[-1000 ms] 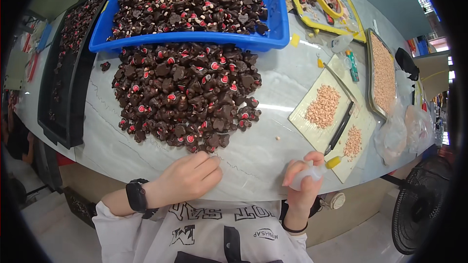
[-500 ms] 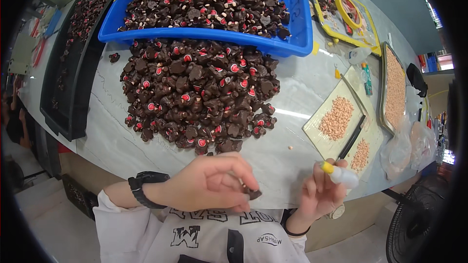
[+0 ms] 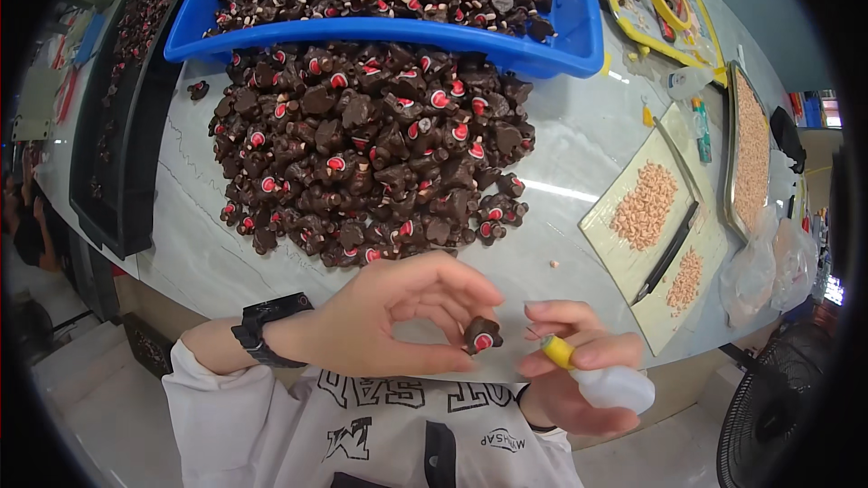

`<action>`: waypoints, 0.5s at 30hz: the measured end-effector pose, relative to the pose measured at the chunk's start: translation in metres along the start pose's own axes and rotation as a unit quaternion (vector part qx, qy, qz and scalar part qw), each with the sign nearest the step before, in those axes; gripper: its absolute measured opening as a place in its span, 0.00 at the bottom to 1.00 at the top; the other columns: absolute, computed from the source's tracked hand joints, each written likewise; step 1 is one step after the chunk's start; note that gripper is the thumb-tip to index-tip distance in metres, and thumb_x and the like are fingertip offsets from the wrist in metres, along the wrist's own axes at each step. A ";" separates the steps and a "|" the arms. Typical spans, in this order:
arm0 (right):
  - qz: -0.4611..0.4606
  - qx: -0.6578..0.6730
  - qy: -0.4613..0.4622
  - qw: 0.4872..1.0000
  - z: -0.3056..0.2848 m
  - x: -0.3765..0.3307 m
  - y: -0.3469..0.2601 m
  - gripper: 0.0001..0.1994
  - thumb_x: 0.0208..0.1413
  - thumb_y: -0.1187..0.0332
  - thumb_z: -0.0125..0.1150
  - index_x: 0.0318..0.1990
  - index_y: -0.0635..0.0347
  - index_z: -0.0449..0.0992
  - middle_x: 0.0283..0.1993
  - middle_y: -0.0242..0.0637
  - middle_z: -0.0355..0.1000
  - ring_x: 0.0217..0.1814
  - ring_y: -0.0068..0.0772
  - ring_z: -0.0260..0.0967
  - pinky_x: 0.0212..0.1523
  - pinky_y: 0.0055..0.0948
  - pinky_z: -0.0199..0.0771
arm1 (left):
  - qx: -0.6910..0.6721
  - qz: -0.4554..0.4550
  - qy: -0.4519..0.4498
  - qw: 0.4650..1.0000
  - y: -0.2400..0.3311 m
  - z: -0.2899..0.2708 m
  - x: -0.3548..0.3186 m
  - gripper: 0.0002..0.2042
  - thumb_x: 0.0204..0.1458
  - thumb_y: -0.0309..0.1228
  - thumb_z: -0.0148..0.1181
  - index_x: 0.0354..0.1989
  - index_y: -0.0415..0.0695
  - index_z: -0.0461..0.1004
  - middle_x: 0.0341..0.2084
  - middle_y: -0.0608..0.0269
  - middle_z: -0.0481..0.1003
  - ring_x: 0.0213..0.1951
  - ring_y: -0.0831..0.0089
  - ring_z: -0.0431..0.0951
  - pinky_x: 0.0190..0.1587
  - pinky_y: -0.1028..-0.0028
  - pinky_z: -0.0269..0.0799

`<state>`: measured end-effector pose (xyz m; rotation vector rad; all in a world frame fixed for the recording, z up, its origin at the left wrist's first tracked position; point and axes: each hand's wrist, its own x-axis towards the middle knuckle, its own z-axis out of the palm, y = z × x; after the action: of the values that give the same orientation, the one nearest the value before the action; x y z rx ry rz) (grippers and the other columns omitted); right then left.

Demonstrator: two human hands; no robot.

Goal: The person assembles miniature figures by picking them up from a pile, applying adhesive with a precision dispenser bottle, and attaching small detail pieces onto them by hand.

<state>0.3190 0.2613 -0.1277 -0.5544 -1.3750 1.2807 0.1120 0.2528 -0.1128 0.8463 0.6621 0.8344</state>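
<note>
Just changed: the red spot on the brown piece [image 3: 484, 336] now faces the camera; half a second ago only a dark side shows.
Bottle: the small white bottle [image 3: 624, 390] is swung over, yellow cap [image 3: 559, 352] pointing left at the piece; one second ago the cap points right, away from it.
Meaning: my read, piece and bottle are now lined up for the same bit of work; cap and piece are apart, no contact visible.
Piece position: held clear of the pile [image 3: 371, 149], on its near side, toward its right end.
Left hand: [image 3: 398, 312] fingers half-curled, wide gap between index and thumb, piece at the tips; exact contact points partly hidden. One second ago this hand is at the pile's near edge.
Right hand: [image 3: 588, 352] fingers wrapped round bottle and cap, right of and nearer than the pile; closer to the left hand than half a second ago.
Blue tray: [image 3: 316, 33] directly behind the pile, loaded with similar pieces.
Board: [image 3: 624, 273] right of the pile on the counter [image 3: 561, 154], two heaps of peach bits and a slim black tool [image 3: 667, 253] on it; same layout as earlier.
</note>
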 end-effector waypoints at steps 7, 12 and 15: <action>0.037 0.052 -0.041 0.997 0.001 0.003 0.000 0.29 0.56 0.43 0.36 0.40 0.66 0.64 0.32 0.62 0.70 0.36 0.62 0.70 0.29 0.40 0.76 | -0.093 0.028 0.002 0.995 -0.002 -0.006 0.003 0.18 0.42 0.14 0.59 0.44 0.33 0.66 0.42 0.50 0.68 0.42 0.71 0.70 0.40 0.75 0.69; 0.018 0.006 -0.036 0.999 0.000 -0.004 0.003 0.24 0.55 0.46 0.36 0.38 0.62 0.62 0.20 0.50 0.71 0.37 0.60 0.70 0.33 0.36 0.76 | -0.038 0.032 0.000 0.999 -0.001 -0.008 0.003 0.19 0.43 0.15 0.58 0.46 0.32 0.67 0.42 0.53 0.68 0.42 0.71 0.70 0.39 0.76 0.68; 0.020 -0.011 -0.022 0.999 0.003 -0.004 0.002 0.23 0.56 0.48 0.35 0.38 0.62 0.62 0.20 0.50 0.71 0.38 0.60 0.70 0.34 0.37 0.76 | -0.011 0.027 0.008 1.000 0.001 -0.009 0.002 0.19 0.42 0.15 0.58 0.46 0.32 0.68 0.43 0.53 0.68 0.42 0.72 0.70 0.39 0.78 0.68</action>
<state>0.3167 0.2573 -0.1304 -0.5752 -1.4226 1.3177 0.1059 0.2580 -0.1169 0.8424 0.6451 0.8968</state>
